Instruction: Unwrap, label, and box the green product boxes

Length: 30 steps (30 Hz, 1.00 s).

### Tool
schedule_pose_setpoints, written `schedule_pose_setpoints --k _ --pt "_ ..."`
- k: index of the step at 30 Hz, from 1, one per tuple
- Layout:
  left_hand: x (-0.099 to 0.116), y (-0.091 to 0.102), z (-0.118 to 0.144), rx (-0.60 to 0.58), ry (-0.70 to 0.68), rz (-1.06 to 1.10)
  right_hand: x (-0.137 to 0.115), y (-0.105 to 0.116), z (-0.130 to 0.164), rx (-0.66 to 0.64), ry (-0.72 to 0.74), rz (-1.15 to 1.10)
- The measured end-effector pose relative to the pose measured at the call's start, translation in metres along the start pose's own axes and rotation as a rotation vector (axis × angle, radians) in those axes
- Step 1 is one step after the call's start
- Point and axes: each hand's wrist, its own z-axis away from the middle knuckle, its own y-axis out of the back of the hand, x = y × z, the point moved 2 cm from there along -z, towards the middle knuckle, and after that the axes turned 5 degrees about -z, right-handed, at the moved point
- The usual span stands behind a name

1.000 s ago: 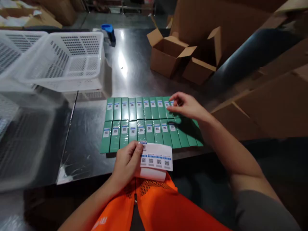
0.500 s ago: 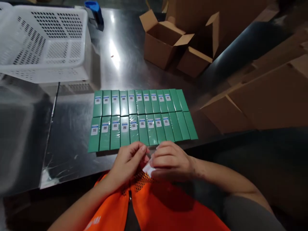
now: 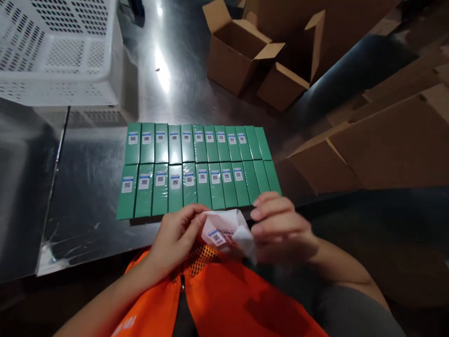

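Note:
A white sheet of labels [image 3: 224, 222], printed with a QR code and blue marks, is spread open and creased in front of my vest. My left hand [image 3: 178, 231] pinches its left edge between thumb and fingers. At the sheet's right end is my right hand [image 3: 284, 229], slightly blurred, with curled fingers and the sheet's edge against its lower part; its thumb is hidden. Just beyond both hands, green boxes [image 3: 161, 196] in shiny wrap lie in two rows. Most bear a QR label; several at the right end show plain green tops.
A white perforated basket [image 3: 84, 86] stands at the back left of the metal table [image 3: 87, 187]. Two open cardboard boxes [image 3: 228, 70] [image 3: 282, 86] are at the back right. More large cardboard [image 3: 386, 145] lies along the right side.
The folded white sheet has been opened out, so its printed labels show. My right hand has moved right, away from my left. The view has shifted slightly.

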Motion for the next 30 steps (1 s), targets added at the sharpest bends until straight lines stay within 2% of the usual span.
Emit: schedule_pose_setpoints --k 2,3,4,6,9,13,24,27,30 --pt "-0.004 0.006 0.002 0.029 -0.002 -0.053 0.017 0.019 -0.012 0.183 -0.117 -0.12" --pt "-0.006 0.008 0.003 0.032 0.007 -0.07 0.03 0.027 -0.018 0.228 -0.252 -0.159" --pt "-0.009 0.009 0.004 0.033 0.015 -0.086 0.045 0.035 -0.022 0.219 -0.431 -0.181" --pt "-0.012 0.01 0.006 0.027 0.02 -0.119 0.074 0.044 -0.025 0.099 -0.729 -0.25" --pt "-0.015 0.008 0.007 0.007 0.023 -0.157 0.102 0.049 -0.021 -0.118 -0.951 -0.364" --pt "-0.016 0.009 0.008 0.007 0.019 -0.186 0.113 0.048 -0.017 -0.252 -1.034 -0.377" --pt "-0.021 0.01 0.007 0.006 0.03 -0.221 0.114 0.04 -0.026 -0.269 -1.136 -0.406" --pt "-0.02 0.008 0.007 -0.003 0.03 -0.23 0.115 0.04 -0.03 -0.299 -1.13 -0.269" --pt "-0.014 0.009 0.007 0.025 0.013 -0.229 0.113 0.045 -0.034 -0.32 -1.056 0.096"
